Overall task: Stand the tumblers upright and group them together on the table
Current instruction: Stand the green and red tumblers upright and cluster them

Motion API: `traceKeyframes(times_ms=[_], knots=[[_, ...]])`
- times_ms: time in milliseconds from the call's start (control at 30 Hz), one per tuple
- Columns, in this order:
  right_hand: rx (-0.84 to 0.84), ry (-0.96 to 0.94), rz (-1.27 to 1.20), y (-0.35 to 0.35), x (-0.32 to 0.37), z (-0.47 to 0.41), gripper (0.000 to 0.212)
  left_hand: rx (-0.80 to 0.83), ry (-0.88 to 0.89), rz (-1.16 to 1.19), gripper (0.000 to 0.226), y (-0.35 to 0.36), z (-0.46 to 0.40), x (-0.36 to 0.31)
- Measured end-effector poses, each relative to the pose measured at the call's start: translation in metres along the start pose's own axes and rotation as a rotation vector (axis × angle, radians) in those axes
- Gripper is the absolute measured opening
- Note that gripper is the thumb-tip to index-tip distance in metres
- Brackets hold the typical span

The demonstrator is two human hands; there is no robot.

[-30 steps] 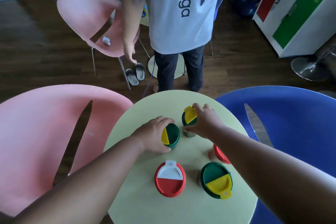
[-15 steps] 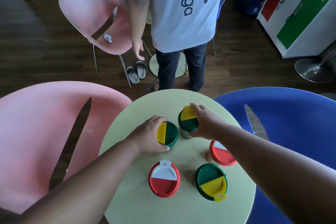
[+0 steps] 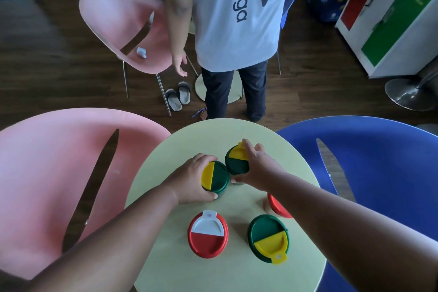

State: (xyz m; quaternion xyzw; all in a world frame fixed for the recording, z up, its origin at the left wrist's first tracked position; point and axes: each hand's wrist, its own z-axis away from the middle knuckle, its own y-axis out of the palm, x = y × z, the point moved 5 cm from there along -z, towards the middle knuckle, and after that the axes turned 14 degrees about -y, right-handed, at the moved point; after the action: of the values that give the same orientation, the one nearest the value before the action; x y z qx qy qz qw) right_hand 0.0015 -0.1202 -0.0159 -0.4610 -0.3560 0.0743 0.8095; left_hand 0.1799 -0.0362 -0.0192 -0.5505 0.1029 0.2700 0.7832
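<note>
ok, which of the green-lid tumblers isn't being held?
The near one, closest to the camera, beside the red-lid tumbler. The other two green-lid tumblers are gripped: one by the left hand, one by the right hand.

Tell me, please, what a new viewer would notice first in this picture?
Two hands meet mid-table: the left hand holds one green-and-yellow tumbler, the right hand another, lids nearly touching. Nearer stand a red-and-white tumbler and a third green-and-yellow one. Beyond the round table stands a person in a white shirt.
</note>
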Motion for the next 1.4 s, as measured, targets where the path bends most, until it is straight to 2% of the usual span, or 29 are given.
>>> traceKeyframes(times_ms=[600, 667, 733, 800, 867, 933, 1000, 1100, 1200, 1267, 1333, 1400], knots=[[0.042, -0.041, 0.004, -0.002, -0.003, 0.001, 0.12, 0.117, 0.009, -0.029, 0.097, 0.003, 0.0, -0.002], [0.047, -0.038, 0.013, -0.004, -0.006, 0.003, 0.121, 0.084, 0.001, -0.025, 0.096, 0.0, 0.003, -0.002], [0.034, -0.038, 0.03, -0.009, -0.008, 0.009, 0.119, -0.037, -0.002, 0.002, 0.087, -0.007, 0.011, -0.002], [-0.023, -0.076, 0.065, -0.016, -0.008, 0.018, 0.11, -0.223, 0.026, 0.02, 0.071, -0.013, 0.025, -0.004], [-0.097, -0.14, 0.102, -0.022, -0.003, 0.03, 0.092, -0.355, 0.046, 0.045, 0.051, -0.015, 0.044, -0.006], [-0.138, -0.219, 0.119, -0.022, 0.007, 0.043, 0.069, -0.371, 0.024, 0.078, 0.038, -0.01, 0.065, -0.007], [-0.106, -0.295, 0.136, -0.014, 0.019, 0.055, 0.048, -0.298, -0.023, 0.107, 0.035, 0.0, 0.084, -0.006], [0.042, -0.346, 0.168, 0.01, 0.034, 0.071, 0.036, -0.193, -0.041, 0.089, 0.052, 0.015, 0.107, -0.004], [0.156, -0.33, 0.183, 0.035, 0.044, 0.082, 0.039, -0.091, -0.016, 0.024, 0.083, 0.026, 0.117, 0.004], [0.165, -0.29, 0.175, 0.045, 0.049, 0.084, 0.042, 0.007, 0.053, -0.04, 0.095, 0.034, 0.12, 0.009], [0.141, -0.249, 0.162, 0.051, 0.053, 0.086, 0.043, 0.066, 0.127, -0.136, 0.098, 0.037, 0.12, 0.011], [0.12, -0.214, 0.151, 0.058, 0.057, 0.09, 0.043, 0.053, 0.185, -0.176, 0.093, 0.035, 0.118, 0.012]])
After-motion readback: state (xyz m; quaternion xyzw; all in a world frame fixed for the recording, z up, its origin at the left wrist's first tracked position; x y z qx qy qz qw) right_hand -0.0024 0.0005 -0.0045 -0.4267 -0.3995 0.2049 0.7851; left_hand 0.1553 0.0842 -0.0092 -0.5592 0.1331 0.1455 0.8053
